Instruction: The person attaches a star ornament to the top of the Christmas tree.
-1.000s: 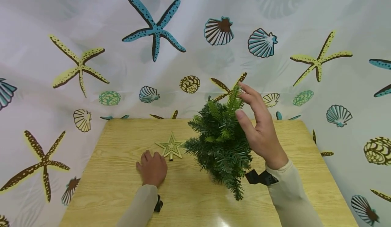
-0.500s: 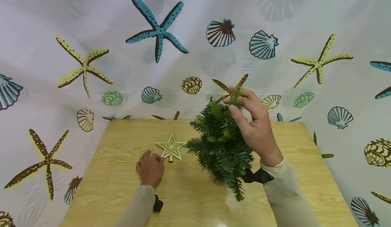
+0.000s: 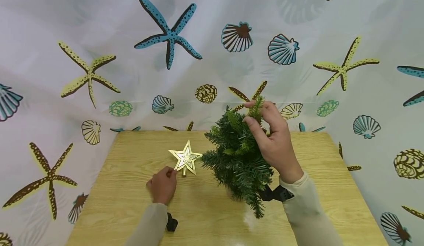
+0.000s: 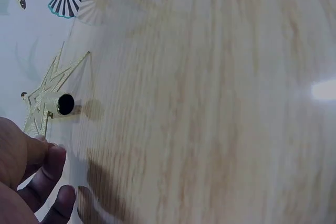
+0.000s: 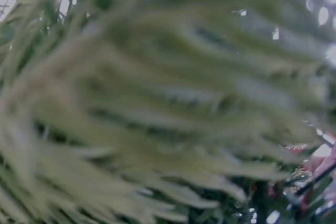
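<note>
A gold star tree topper (image 3: 186,159) is on the wooden table at the left of the tree, catching bright light. My left hand (image 3: 163,185) pinches its lower left point; in the left wrist view the star (image 4: 44,98) stands tilted up, its hollow round socket facing the camera. A small artificial Christmas tree (image 3: 240,154) stands at the table's middle, its base mostly hidden by branches. My right hand (image 3: 278,145) curls its fingers behind the light green top sprig, thumb on the near side. Blurred needles (image 5: 157,93) fill the right wrist view, hiding that hand's fingertips.
The wooden table (image 3: 119,187) ends at a white curtain (image 3: 205,3) printed with starfish and shells, which hangs behind it and on both sides. One tree branch (image 3: 256,205) droops toward the near edge.
My right hand has moved left and closed in around the treetop sprig. My left fingers have drawn in on the star's point, and the star has tilted and brightened.
</note>
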The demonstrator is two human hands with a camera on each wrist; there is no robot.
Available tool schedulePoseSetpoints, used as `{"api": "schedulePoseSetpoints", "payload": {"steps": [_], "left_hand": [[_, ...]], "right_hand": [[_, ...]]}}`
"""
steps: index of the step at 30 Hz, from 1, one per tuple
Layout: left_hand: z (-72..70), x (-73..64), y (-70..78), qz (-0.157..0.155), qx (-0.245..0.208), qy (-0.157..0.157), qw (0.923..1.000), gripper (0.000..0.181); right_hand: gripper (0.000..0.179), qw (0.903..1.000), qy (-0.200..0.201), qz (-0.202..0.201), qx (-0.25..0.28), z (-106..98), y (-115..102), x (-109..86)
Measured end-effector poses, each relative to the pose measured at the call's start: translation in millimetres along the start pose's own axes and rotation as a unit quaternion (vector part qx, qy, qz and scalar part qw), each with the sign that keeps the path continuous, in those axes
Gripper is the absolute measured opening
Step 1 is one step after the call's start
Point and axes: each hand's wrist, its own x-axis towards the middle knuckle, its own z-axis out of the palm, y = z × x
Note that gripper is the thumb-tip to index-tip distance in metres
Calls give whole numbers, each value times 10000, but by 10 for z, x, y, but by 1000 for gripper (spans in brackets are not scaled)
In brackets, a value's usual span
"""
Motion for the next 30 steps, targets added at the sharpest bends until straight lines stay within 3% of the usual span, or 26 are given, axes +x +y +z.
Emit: {"api": "schedulePoseSetpoints", "payload": {"steps": [12, 20, 23, 30], "left_hand": [[-17, -7, -35, -136, -604, -277, 9977, 20], [-134, 28, 10, -19, -379, -1454, 9886, 28], [-167, 31, 27, -48, -492, -1720, 9839, 27], [-205, 52, 34, 46, -1086, -1614, 9809, 24]], "right_hand": [[18, 9999, 68, -38, 112, 8, -4, -17], [18, 9998, 83, -9, 165, 4, 10, -21], [18, 9998, 95, 20, 182, 5, 8, -25], [19, 9998, 103, 14, 195, 15, 7, -29]]}}
